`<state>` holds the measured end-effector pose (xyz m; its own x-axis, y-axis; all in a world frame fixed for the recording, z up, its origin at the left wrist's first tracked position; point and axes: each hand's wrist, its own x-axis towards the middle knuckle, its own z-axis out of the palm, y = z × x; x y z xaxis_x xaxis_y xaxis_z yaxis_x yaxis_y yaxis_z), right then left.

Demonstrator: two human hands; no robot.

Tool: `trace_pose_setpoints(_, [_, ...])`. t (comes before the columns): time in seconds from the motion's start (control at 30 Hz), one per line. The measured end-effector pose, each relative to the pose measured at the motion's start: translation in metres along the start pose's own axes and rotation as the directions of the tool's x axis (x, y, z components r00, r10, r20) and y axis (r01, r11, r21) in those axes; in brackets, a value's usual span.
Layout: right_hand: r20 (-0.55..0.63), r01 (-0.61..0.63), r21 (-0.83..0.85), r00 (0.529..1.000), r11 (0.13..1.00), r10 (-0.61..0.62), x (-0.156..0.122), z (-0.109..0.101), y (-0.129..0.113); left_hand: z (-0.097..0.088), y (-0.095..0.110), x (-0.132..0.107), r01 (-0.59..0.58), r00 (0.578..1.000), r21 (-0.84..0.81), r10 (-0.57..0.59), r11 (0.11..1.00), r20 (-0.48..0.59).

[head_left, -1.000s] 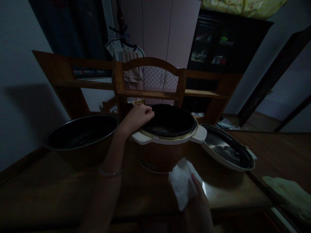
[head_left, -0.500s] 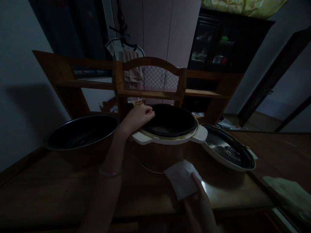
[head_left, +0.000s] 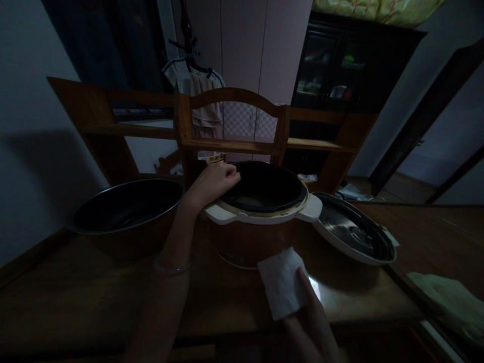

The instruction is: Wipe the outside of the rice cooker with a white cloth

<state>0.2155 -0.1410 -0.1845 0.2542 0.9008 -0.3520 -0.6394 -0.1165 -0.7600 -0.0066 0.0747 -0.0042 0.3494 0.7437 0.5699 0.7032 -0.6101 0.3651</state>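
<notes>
An electric cooker [head_left: 253, 237] with a brown body, pale side handles and a dark open inside stands on the wooden table. My left hand [head_left: 217, 180] is at its left rim with the fingers curled closed around the edge; part of the grip is hidden. In front of the cooker, my right hand [head_left: 308, 307] pinches a folded white tissue [head_left: 283, 282] between thumb and fingers. The tissue is close to the cooker's lower front; whether they touch I cannot tell.
Left of the cooker is a dark inner pot [head_left: 126, 233]. The cooker's lid [head_left: 353, 232] lies upside down at the right. A wooden shelf rack [head_left: 234, 145] runs along the back of the table [head_left: 223, 307]. Pale green cloth [head_left: 448, 300] lies at far right.
My right hand has shifted slightly downward with the tissue, which now faces the camera more squarely. My left hand stays at the cooker's rim.
</notes>
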Motion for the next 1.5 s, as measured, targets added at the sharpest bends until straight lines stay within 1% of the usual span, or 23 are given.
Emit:
trace_pose_setpoints(0.07, [-0.004, -0.104, 0.068, 0.994, 0.992, 0.105, 0.01, 0.01, 0.0, 0.0, 0.0, 0.0, -0.005, 1.0, 0.0, 0.005, 1.0, -0.004])
trace_pose_setpoints(0.13, [0.0, -0.171, 0.117, 0.985, 0.978, 0.172, 0.015, 0.016, -0.002, 0.0, 0.0, 0.001, 0.001, 1.0, 0.006, -0.001, 1.0, -0.006])
trace_pose_setpoints(0.2, [0.014, -0.199, 0.142, 0.98, 0.97, 0.199, 0.015, 0.017, -0.005, 0.0, 0.0, 0.0, 0.009, 1.0, 0.013, -0.009, 1.0, 0.001])
trace_pose_setpoints(0.37, [0.006, -0.285, 0.222, 0.957, 0.932, 0.291, 0.012, 0.011, -0.011, 0.0, 0.001, 0.001, 0.005, 1.0, 0.012, -0.005, 1.0, 0.007])
trace_pose_setpoints(0.47, [0.002, -0.306, 0.255, 0.949, 0.917, 0.316, 0.013, 0.009, -0.012, 0.0, 0.001, 0.001, 0.01, 1.0, 0.01, -0.01, 1.0, 0.008])
trace_pose_setpoints(0.57, [-0.027, -0.334, 0.255, 0.935, 0.907, 0.352, 0.015, 0.009, -0.013, 0.0, 0.001, 0.001, 0.018, 1.0, 0.011, -0.018, 1.0, 0.012])
trace_pose_setpoints(0.63, [-0.021, -0.344, 0.272, 0.932, 0.899, 0.363, 0.015, 0.01, -0.013, 0.0, 0.001, 0.0, 0.022, 1.0, 0.012, -0.022, 1.0, 0.011])
trace_pose_setpoints(0.77, [0.013, -0.32, 0.348, 0.941, 0.881, 0.337, 0.014, 0.013, -0.012, 0.0, 0.001, 0.0, 0.012, 1.0, 0.018, -0.012, 1.0, 0.007])
trace_pose_setpoints(0.9, [-0.018, -0.289, 0.304, 0.951, 0.908, 0.309, 0.011, 0.016, -0.013, 0.0, 0.001, 0.0, 0.013, 1.0, 0.014, -0.013, 1.0, 0.009])
trace_pose_setpoints(1.0, [-0.045, -0.223, 0.248, 0.969, 0.943, 0.242, 0.009, 0.017, -0.014, 0.001, 0.0, 0.001, 0.007, 1.0, 0.018, -0.008, 1.0, 0.007])
trace_pose_setpoints(1.1, [-0.048, -0.174, 0.23, 0.981, 0.957, 0.19, 0.007, 0.018, -0.015, 0.001, -0.001, 0.001, -0.003, 1.0, 0.019, 0.003, 1.0, 0.008])
trace_pose_setpoints(1.17, [-0.054, -0.163, 0.238, 0.982, 0.957, 0.181, 0.006, 0.019, -0.016, 0.001, -0.001, 0.001, -0.003, 1.0, 0.014, 0.003, 1.0, 0.009])
trace_pose_setpoints(1.23, [-0.084, -0.143, 0.251, 0.982, 0.957, 0.169, 0.006, 0.02, -0.016, 0.0, 0.0, 0.001, -0.001, 1.0, 0.01, 0.001, 1.0, 0.007])
trace_pose_setpoints(1.4, [-0.118, -0.012, 0.309, 0.992, 0.951, 0.051, 0.01, 0.019, -0.016, -0.001, 0.003, 0.001, 0.005, 1.0, 0.009, -0.005, 1.0, 0.009])
trace_pose_setpoints(1.43, [-0.117, -0.003, 0.315, 0.992, 0.949, 0.042, 0.011, 0.018, -0.016, -0.001, 0.003, 0.001, 0.005, 1.0, 0.009, -0.005, 1.0, 0.01])
trace_pose_setpoints(1.5, [-0.109, -0.032, 0.3, 0.992, 0.953, 0.068, 0.014, 0.014, -0.015, -0.001, 0.003, 0.001, 0.01, 1.0, 0.011, -0.011, 1.0, 0.011])
